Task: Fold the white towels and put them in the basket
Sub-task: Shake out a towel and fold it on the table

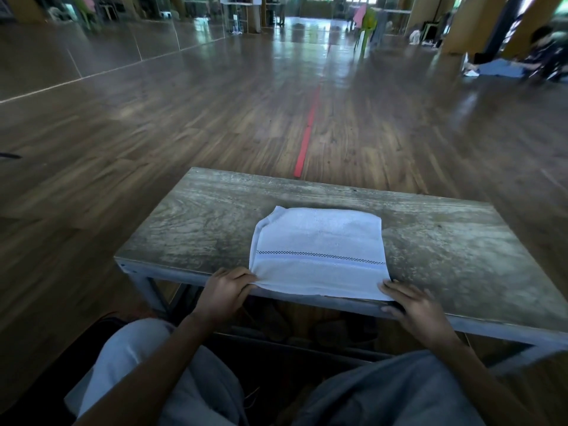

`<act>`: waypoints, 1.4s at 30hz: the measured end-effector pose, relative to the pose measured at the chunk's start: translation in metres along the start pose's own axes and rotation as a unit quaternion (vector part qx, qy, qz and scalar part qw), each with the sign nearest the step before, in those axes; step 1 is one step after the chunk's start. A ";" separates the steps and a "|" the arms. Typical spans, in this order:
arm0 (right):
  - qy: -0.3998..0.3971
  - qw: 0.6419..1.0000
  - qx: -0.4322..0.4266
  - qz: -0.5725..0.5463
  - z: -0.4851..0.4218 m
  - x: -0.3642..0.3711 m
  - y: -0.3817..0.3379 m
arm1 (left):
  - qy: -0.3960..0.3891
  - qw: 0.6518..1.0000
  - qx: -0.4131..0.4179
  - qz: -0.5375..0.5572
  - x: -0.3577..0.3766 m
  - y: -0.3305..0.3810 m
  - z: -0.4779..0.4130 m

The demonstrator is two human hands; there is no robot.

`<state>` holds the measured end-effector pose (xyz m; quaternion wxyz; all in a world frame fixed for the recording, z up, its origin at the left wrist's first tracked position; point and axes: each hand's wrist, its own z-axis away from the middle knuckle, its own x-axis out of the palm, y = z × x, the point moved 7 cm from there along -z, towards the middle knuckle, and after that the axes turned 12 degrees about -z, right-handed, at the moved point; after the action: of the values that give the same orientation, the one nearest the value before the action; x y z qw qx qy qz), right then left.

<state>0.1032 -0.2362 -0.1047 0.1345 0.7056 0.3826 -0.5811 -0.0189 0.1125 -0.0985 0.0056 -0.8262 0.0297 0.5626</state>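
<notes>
I see the white towel [319, 250] flat on the table [445, 241] by the near edge, left hand [227, 290] and right hand [415, 305] each pinching a near corner (light, limp cloth, I judge; corners hold best).

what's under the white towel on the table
The white towel lies flat on the worn wooden table, its near edge reaching the table's front edge. Whether anything else lies beneath the cloth cannot be seen: it is covered.
</notes>
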 end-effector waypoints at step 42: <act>-0.083 0.952 0.163 -0.244 -0.108 -0.308 -0.045 | -0.214 0.959 -0.019 0.183 -0.253 -0.003 -0.181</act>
<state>0.1394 -0.2553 0.2223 -0.0969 0.5525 0.4306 -0.7071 0.0571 0.1184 0.2032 -0.1066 -0.6669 0.1676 0.7182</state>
